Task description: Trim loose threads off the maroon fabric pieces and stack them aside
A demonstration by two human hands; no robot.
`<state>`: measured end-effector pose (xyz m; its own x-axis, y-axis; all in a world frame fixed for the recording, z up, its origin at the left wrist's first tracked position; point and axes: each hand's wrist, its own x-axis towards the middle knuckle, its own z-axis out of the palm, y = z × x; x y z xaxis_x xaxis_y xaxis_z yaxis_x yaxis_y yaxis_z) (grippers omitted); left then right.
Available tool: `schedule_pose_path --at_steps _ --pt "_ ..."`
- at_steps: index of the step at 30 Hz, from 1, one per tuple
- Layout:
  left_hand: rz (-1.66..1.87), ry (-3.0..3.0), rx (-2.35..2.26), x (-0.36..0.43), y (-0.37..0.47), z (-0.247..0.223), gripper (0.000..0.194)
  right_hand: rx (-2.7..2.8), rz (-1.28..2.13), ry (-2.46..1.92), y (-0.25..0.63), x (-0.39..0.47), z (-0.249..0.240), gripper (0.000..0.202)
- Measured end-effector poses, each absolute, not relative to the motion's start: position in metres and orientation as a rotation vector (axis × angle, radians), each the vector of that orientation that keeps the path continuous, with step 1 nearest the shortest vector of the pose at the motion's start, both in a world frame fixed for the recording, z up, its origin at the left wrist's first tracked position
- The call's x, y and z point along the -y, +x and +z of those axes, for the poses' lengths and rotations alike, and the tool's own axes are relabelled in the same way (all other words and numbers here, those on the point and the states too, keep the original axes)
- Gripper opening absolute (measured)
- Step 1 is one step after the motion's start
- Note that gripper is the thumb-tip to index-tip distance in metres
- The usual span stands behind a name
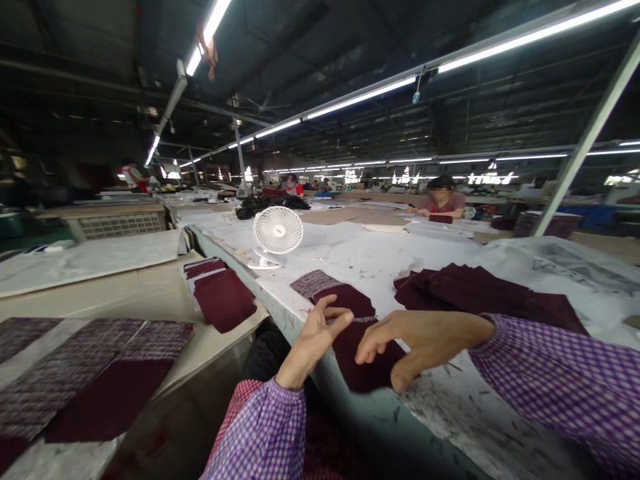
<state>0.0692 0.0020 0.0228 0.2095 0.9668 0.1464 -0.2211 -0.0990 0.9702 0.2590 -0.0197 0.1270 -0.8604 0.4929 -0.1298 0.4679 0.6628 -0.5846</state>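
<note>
My left hand (316, 337) is over the table's near edge, its fingers apart and slightly bent, with nothing visible between them. Beside it lies a burgundy fabric piece (350, 300) joined or laid next to a speckled grey-and-maroon strip (314, 283). My right hand (425, 337) hovers over or rests lightly on a second burgundy fabric piece (357, 367) that reaches the table edge; I cannot tell which. Its fingers point left and down, the thumb apart from them. Farther right sits a loose pile of burgundy fabric pieces (485, 287).
A white fan (277, 230) stands on the white-covered table (340, 243). On the lower left surface lie a burgundy stack (225, 300) and speckled panels (100, 340). Clear plastic sheeting (565, 267) covers the right side. Across the table a person (443, 200) leans over fabric.
</note>
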Motion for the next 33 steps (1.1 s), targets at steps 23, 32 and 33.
schedule_pose_path --at_steps 23,32,33 --pt "0.913 2.25 -1.222 -0.027 0.106 0.044 0.023 2.366 0.745 -1.232 0.293 -0.031 0.067 0.05" --pt "0.807 2.465 -1.349 -0.032 0.126 0.036 0.024 2.307 0.371 -1.315 0.319 -0.027 0.055 0.022" --pt "0.809 2.462 -1.354 -0.033 0.126 0.035 0.024 2.33 0.308 -1.293 0.321 -0.024 0.054 0.019"
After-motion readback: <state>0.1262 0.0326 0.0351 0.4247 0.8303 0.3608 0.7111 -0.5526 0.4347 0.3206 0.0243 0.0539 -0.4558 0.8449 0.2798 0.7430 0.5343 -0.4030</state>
